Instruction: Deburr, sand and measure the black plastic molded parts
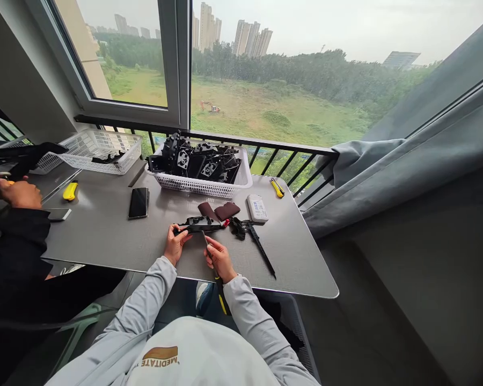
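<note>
One long black plastic part (pixel 201 229) is held above the grey table (pixel 301 262), how much of it is finished being impossible to tell; black plastic pieces (pixel 197 163) are heaped in a white perforated basket (pixel 197 186). The part is pinched by the left hand's (pixel 174 245) closed fingers; a slim yellow-and-black-handled tool (pixel 219 287), tip beside it, is gripped by the right hand (pixel 221 261)

The part (pixel 201 228) in the left hand (pixel 175 245) is coloured black, and the handle (pixel 222 297) below the right hand (pixel 220 261) is marked in yellow and black. Dark brown is shown on the pieces (pixel 227 210) just beyond the hands, white on the latticed basket (pixel 197 185) farther beyond, and grey on the table (pixel 104 230) beneath. Light grey is worn on both sleeves (pixel 145 289).
</note>
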Motion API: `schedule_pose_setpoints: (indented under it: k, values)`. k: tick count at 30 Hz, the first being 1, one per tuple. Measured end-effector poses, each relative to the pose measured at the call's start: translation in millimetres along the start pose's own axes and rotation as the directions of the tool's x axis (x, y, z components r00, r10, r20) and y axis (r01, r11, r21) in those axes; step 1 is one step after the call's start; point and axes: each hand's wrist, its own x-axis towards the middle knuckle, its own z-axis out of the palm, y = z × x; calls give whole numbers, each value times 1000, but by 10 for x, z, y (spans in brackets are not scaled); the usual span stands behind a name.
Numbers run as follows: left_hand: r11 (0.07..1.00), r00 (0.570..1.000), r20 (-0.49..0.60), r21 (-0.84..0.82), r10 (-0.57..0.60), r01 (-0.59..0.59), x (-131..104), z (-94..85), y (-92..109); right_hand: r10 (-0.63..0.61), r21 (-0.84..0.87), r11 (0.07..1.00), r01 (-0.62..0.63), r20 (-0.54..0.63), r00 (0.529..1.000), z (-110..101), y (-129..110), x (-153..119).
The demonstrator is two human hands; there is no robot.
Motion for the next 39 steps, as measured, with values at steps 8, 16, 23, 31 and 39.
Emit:
schedule_pose_setpoints:
  k: [8, 16, 23, 31, 39]
  values:
    - [998, 999, 49, 56, 19, -22, -65, 8, -41, -40, -274, 959, 64, 92, 995, 49, 98, 1]
    - [983, 994, 80, 159, 79, -91, -108, 7, -30, -57, -384, 920, 84, 82, 995, 59, 138, -8]
    - [978, 989, 114, 175, 93, -112, -142, 20, -23, -67, -378, 923, 73, 30, 997, 91, 143, 0]
    - [977, 990, 105, 178, 98, -116, -136, 4, -32, -34, -345, 937, 53, 62, 998, 99, 98, -10]
    - [956, 982, 129, 240, 141, -169, -161, 35, -38, -52, -292, 954, 70, 71, 996, 72, 68, -30]
